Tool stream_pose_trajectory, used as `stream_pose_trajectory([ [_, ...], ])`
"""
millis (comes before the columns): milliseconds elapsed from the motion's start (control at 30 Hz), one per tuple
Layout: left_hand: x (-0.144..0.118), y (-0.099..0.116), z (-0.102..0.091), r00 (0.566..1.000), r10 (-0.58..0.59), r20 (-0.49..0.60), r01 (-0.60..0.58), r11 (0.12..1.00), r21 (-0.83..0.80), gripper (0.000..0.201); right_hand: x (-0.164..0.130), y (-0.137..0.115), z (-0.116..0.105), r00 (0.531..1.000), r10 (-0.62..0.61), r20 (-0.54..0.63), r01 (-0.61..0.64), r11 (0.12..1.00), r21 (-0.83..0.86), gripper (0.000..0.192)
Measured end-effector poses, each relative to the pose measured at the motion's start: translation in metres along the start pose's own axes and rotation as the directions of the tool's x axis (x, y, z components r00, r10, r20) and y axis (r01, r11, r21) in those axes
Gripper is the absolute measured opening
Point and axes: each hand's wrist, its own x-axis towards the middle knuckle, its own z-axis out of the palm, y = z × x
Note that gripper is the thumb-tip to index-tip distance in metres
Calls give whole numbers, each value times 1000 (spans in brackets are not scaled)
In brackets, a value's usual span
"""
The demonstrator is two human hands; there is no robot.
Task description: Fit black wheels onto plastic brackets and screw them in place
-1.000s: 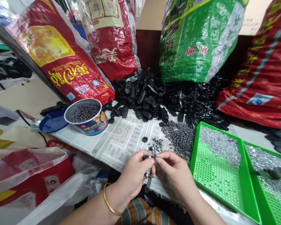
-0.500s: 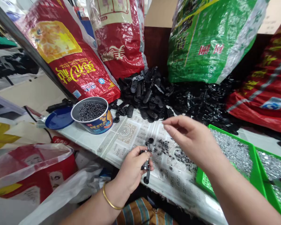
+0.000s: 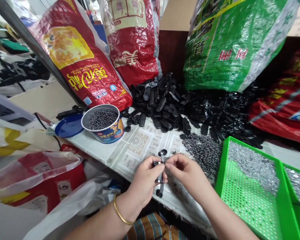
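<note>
Black plastic: a narrow bar-shaped assembly (image 3: 161, 187) with round ends and small shiny metal dots along it. Position: upheld in front of the body, above the near edge of the desk (image 3: 118, 156), pointing roughly away from the person.

Left hand (image 3: 147, 176): fingers wrapped about the middle of the assembly, thumb pressed on top, grasping it. Gold-coloured bangle (image 3: 118, 211) on that wrist. Right hand (image 3: 186, 170): thumb and forefinger tips brought together at the assembly's right side; cannot tell whether they grip it or a tiny piece, the contact being too small to read.

Desk surface pale, with a printed pattern. Just beyond the right hand, a spread of tiny dark shiny pieces (image 3: 202, 150) lies loose. Right of it, a green perforated tray (image 3: 250, 200), small silvery pieces (image 3: 252, 163) gathered at its far end; a second green tray (image 3: 286, 186) adjoins it, partly out of view.

Farther back, a heap of black plastic parts (image 3: 165, 106). Left of the heap, a printed blue tub (image 3: 107, 133) filled with small dark pieces, a blue lid (image 3: 70, 126) beside it. Behind: a red printed bag (image 3: 83, 71) leaning, a red-and-cream bag (image 3: 137, 66), a green woven bag (image 3: 232, 63).
</note>
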Motion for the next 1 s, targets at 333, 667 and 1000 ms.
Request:
stream_pose_trajectory([
  [333, -3, 3, -9, 993, -113, 36, 117, 981, -155, 29, 10, 14, -56, 952, -231, -200, -37, 563, -825, 16],
  [667, -6, -2, -15, 987, -131, 94, 145, 977, -159, 16, 22, 18, -49, 951, -221, -216, -80, 499, -863, 14],
  [1000, 0, -3, -1, 988, -57, 147, 92, 965, -245, 15, -19, 7, -24, 951, -238, -198, 166, 932, -324, 7],
])
